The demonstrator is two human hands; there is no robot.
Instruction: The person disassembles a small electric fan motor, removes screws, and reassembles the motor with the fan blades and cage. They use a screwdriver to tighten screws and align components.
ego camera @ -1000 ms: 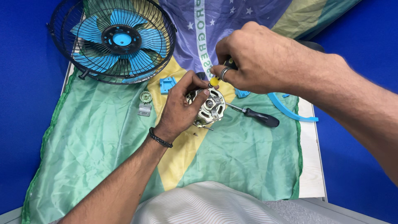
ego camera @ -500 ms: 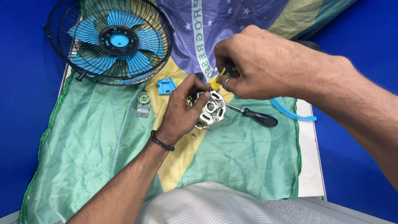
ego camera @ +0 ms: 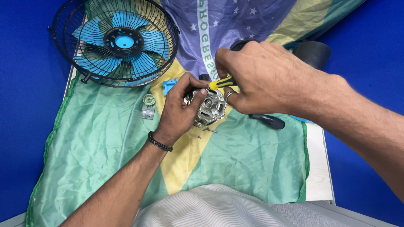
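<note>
Spread over the bench is a green and yellow cloth (ego camera: 105,147), with a caged blue fan (ego camera: 118,42) at its far left corner. Near the middle of its far half a metal motor (ego camera: 210,109) is clasped by the left hand (ego camera: 179,111). The right hand (ego camera: 261,80) is closed on a yellow-handled screwdriver (ego camera: 221,83) — angled down-left onto the motor's top, directly between both hands.

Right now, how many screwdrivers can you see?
2. A yellow-and-black screwdriver is in the right hand, over the metal motor. A black-handled screwdriver lies on the cloth under that wrist. More could be hidden.
</note>
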